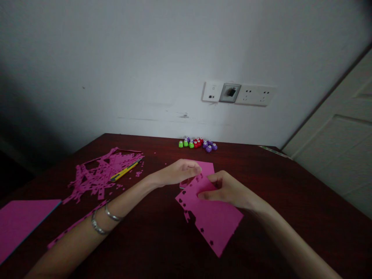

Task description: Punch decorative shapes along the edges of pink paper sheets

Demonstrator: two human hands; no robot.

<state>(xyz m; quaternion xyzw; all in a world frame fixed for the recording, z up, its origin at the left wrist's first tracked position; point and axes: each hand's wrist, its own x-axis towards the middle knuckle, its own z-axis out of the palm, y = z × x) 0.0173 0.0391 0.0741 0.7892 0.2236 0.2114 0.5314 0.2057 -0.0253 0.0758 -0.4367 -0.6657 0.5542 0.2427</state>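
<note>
My right hand (225, 190) pinches the upper part of a pink paper sheet (213, 221) with punched holes along its edge, holding it just above the dark wooden table (162, 240). My left hand (181, 171) is closed, fingers curled over something at the sheet's top edge; what it grips is hidden. A second pink piece (207, 167) shows behind both hands. Two silver bangles (101, 219) circle my left forearm.
A heap of pink paper scraps (99, 176) with a yellow utility knife (124, 171) lies at left. A pink paper stack (20, 223) sits at the near left edge. Several small green, red and purple punches (198, 143) stand by the wall, under wall sockets (238, 93).
</note>
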